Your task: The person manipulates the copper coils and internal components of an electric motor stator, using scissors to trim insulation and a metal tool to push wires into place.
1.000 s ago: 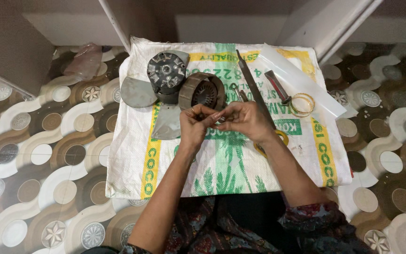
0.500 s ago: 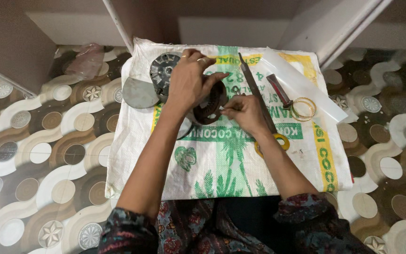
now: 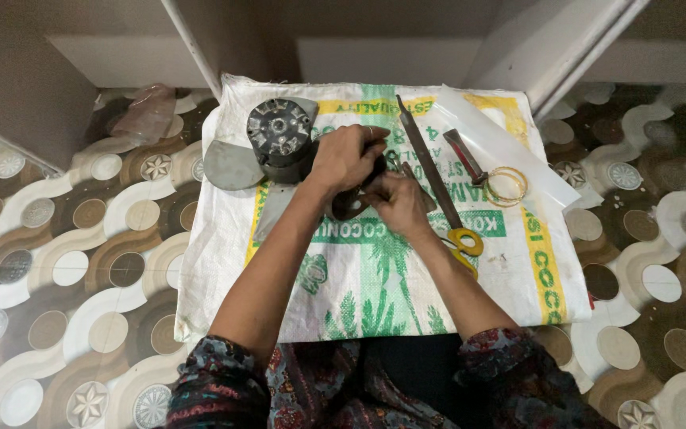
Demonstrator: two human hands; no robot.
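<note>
My left hand (image 3: 348, 155) lies over a dark round metal housing (image 3: 349, 205) on a white woven sack (image 3: 375, 294) and grips its top. My right hand (image 3: 401, 202) is pressed against the housing's right side, fingers closed on a small thin grey tool (image 3: 408, 171) whose tip pokes out above the hand. Most of the housing is hidden under both hands. Just left of my left hand stands a fan hub (image 3: 279, 131) with grey blades (image 3: 232, 164).
To the right of my hands lie a long dark file (image 3: 425, 155), yellow-handled scissors (image 3: 464, 240), a red-handled tool (image 3: 467, 156) and thin yellow rings (image 3: 506, 185). A crumpled clear plastic bag (image 3: 146, 111) sits at the far left. Patterned floor (image 3: 81, 262) surrounds the sack.
My left hand left my right hand, reached up over the round housing and now grips it. My right hand shifted slightly left against the housing.
</note>
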